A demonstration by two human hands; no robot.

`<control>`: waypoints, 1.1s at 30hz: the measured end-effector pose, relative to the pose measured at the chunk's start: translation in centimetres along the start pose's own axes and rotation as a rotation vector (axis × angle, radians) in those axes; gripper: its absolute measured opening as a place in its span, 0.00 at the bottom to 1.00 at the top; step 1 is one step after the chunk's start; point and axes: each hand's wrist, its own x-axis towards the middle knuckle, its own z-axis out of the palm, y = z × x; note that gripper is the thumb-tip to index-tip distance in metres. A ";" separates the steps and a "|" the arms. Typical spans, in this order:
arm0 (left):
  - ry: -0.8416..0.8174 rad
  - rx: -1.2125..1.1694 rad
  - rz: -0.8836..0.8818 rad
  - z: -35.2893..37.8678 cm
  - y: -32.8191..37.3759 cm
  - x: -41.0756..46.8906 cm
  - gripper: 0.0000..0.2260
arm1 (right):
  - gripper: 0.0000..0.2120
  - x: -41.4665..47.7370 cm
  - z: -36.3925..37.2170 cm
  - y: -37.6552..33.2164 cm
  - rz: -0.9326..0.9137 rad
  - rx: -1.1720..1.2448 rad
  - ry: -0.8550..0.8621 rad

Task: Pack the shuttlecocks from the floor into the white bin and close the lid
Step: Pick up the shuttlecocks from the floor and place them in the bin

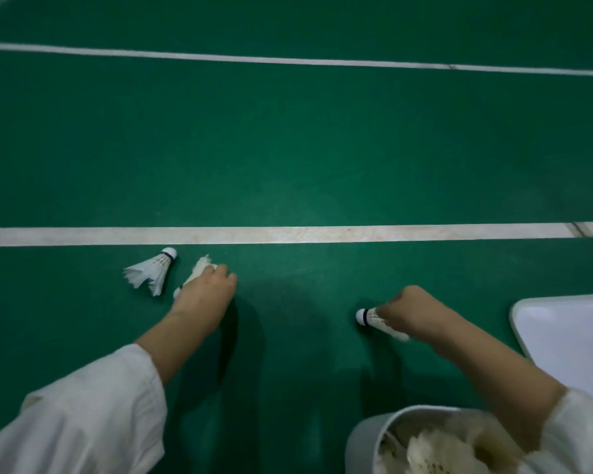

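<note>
Green court floor; left hand fingers clamped on shuttlecock; right hand fingers pinching second shuttlecock.

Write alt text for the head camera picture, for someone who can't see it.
Over a green court floor, the left hand grips one shuttlecock and the right hand grips a second shuttlecock. A third shuttlecock lies loose beside the left hand, near a white line. The open white bin sits bottom right, its lid on the floor beyond.
</note>
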 end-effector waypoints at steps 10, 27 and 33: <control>0.431 -0.575 -0.273 1.5 -5.2 -5.2 0.06 | 0.08 -7.3 7.6 -9.3 -0.598 0.018 0.193; 0.280 -1.556 -0.931 5.8 -8.3 -1.2 0.21 | 0.04 -8.3 10.5 -10.5 -0.682 0.008 0.306; 0.497 -1.241 -0.693 2.5 -8.2 -3.2 0.10 | 0.02 -8.6 9.7 -9.7 -0.762 0.045 0.290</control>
